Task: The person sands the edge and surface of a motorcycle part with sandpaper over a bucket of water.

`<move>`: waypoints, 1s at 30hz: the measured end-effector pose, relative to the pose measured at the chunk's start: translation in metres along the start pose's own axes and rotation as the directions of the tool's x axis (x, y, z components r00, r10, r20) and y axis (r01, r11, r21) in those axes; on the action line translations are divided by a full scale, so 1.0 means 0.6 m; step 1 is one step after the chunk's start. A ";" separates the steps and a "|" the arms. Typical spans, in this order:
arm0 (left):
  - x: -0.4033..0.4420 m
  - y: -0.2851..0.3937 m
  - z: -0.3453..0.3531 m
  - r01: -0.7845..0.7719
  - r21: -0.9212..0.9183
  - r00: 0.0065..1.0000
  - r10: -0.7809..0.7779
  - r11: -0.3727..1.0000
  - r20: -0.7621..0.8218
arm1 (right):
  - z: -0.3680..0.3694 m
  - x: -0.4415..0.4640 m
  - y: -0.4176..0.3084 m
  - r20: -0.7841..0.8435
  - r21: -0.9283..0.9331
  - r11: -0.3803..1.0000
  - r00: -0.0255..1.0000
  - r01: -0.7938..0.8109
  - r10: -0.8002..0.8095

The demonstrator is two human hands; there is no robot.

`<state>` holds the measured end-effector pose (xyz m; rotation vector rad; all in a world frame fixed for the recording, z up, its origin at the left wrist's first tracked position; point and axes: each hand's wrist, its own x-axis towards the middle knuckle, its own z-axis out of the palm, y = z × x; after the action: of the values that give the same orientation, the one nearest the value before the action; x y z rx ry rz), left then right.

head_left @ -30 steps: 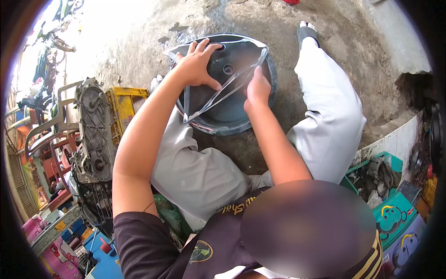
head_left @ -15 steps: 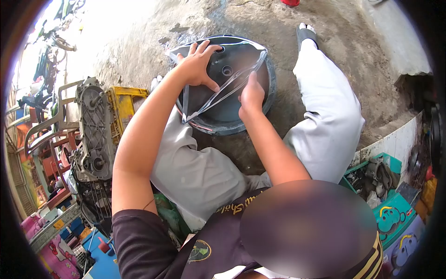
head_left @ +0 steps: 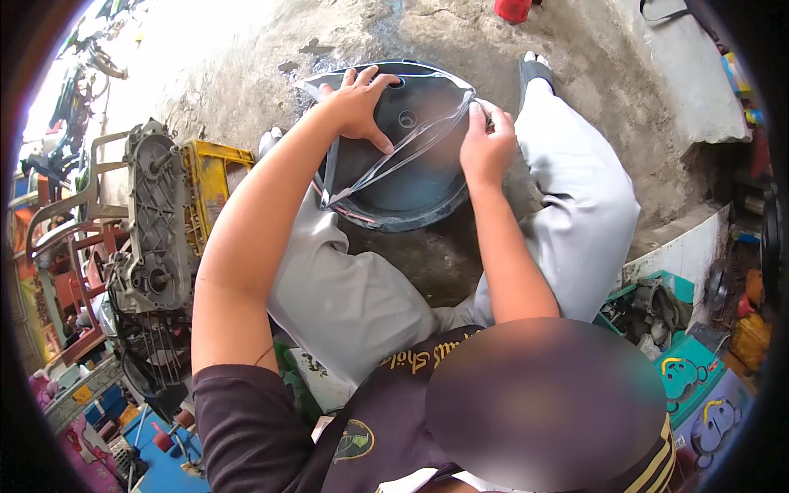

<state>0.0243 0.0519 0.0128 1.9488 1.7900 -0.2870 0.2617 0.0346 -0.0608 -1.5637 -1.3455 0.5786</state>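
From the head view, the left hand point(head_left: 357, 108) is spread wide, thumb and fingers far apart, touching a thin shiny frame piece point(head_left: 370, 176) that stretches from under it across to the right hand point(head_left: 491, 148). The right hand is narrow, its thumb and fingers pinching a corner of the piece. Below both hands sits a round black basin point(head_left: 394, 223), its rim showing on the near side between them.

Left of the left hand stand a yellow crate point(head_left: 207, 187) and, past it, a metal engine casing point(head_left: 154, 218), both beside the left forearm. The person's grey trousers point(head_left: 579, 189) hem the hands in: one leg is near the basin below the left hand, the other just right of the right hand. Well off to the lower right of the right hand is a green bin point(head_left: 686, 287) of dark parts.

Beyond the hands, past the basin's far edge, the rough floor point(head_left: 448, 41) lies open, with a red object point(head_left: 512, 9) far ahead of the right hand.

Nearer the body than both hands, gold lettering point(head_left: 427, 355) runs over the dark shirt point(head_left: 386, 411); only "Shöl" seems readable. A teal panel point(head_left: 670, 394) toward the lower right carries a cartoon figure.
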 end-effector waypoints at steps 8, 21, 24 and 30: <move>-0.004 -0.012 0.010 -0.030 0.115 0.998 0.037 0.993 -0.058 | -0.007 0.000 0.052 0.203 -0.214 0.897 0.915 0.388 -0.347; -0.010 -0.007 0.004 -0.016 0.117 1.000 0.018 0.993 -0.024 | -0.009 -0.009 0.051 0.249 -0.204 0.792 0.813 0.575 -0.526; -0.005 -0.010 0.008 -0.018 0.106 0.999 0.021 0.994 -0.027 | -0.003 0.000 0.067 0.209 -0.239 0.834 0.865 0.497 -0.455; -0.004 -0.007 0.006 -0.018 0.106 0.999 0.021 0.994 -0.030 | 0.003 0.009 0.071 0.191 -0.204 0.855 0.876 0.476 -0.442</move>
<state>0.0203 0.0481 0.0097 2.0529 1.8079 -0.3528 0.2824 0.0429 -0.0977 -1.3320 -1.8843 0.2258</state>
